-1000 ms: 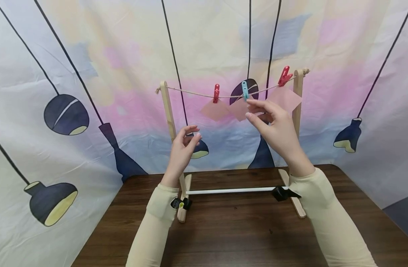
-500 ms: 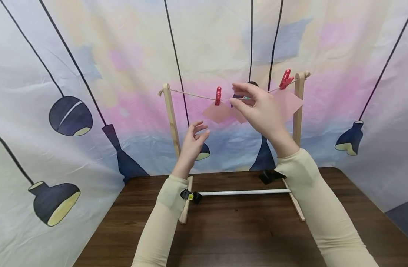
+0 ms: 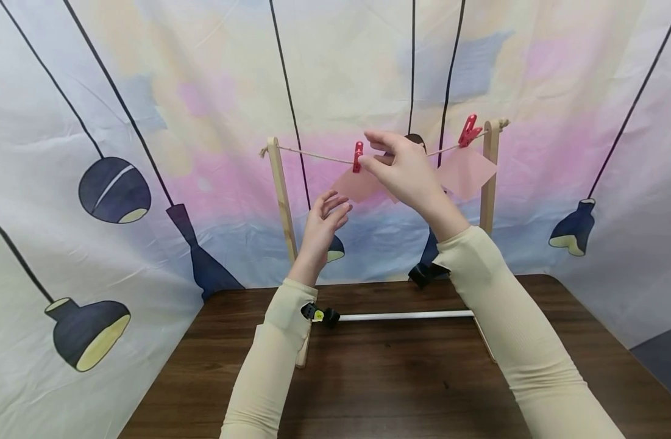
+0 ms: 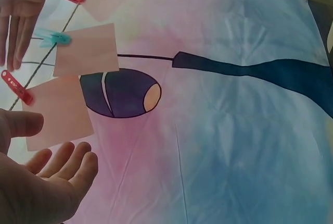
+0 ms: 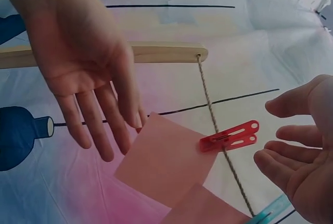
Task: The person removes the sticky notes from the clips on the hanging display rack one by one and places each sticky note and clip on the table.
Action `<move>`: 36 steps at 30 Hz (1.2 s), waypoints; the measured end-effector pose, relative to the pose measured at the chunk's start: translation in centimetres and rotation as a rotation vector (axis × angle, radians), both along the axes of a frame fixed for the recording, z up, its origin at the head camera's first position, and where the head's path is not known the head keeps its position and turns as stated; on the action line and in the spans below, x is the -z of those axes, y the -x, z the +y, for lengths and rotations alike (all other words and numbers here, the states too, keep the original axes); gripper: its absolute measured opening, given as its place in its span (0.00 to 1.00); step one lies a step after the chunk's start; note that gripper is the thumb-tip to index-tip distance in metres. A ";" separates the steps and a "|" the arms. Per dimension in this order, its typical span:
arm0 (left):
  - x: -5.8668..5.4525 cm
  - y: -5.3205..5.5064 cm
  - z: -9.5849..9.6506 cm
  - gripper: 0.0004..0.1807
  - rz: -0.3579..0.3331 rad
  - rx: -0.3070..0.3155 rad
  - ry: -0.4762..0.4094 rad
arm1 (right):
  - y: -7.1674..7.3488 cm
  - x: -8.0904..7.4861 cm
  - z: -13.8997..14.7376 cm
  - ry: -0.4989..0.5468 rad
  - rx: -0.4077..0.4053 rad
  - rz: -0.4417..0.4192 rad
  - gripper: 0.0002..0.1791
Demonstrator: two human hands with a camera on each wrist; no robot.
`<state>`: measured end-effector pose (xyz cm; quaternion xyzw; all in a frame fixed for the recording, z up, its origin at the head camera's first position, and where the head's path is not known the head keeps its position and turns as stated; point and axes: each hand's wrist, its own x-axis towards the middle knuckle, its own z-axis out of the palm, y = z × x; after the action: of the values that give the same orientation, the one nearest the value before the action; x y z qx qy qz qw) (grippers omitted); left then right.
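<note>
My right hand (image 3: 403, 171) is raised at the string, its thumb and fingers spread apart beside the left red clothespin (image 3: 358, 157). Below, my left hand (image 3: 321, 235) has loosely bent fingers near the lower edge of the left pink paper square (image 3: 354, 185). That red clothespin pins the square to the string. A teal clothespin (image 4: 53, 38) clips the middle paper square (image 4: 87, 51); in the head view my right hand covers the clip and most of that square. Another red clothespin (image 3: 469, 131) clips the right paper square (image 3: 467, 172). Both hands hold nothing.
The string (image 3: 315, 155) runs between two wooden posts (image 3: 281, 195), with a white bar (image 3: 406, 315) joining them low down. The frame stands on a dark wooden table (image 3: 390, 378). A cloth backdrop (image 3: 346, 67) with painted lamps hangs behind.
My right hand has moved left along the string, from beside the teal clothespin to the left red one. My left hand has shifted slightly right and up toward the left paper square.
</note>
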<state>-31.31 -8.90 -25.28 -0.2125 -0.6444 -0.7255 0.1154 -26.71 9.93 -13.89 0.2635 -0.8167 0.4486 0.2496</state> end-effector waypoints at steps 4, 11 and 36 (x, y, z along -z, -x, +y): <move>-0.2 -0.1 0.1 0.28 -0.003 -0.001 -0.030 | 0.5 0.0 -0.3 -0.018 0.008 -0.041 0.32; 0.2 -0.5 0.3 0.21 0.013 0.025 -0.067 | 1.3 -0.2 -0.5 -0.040 0.012 -0.084 0.33; -0.8 -0.1 0.4 0.04 0.064 -0.038 -0.052 | 3.0 -2.0 -1.1 -0.162 0.021 -0.140 0.31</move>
<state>-31.23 -8.48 -24.45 -0.2204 -0.6253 -0.7324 0.1550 -29.70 8.80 -11.88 0.2423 -0.8684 0.3959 0.1745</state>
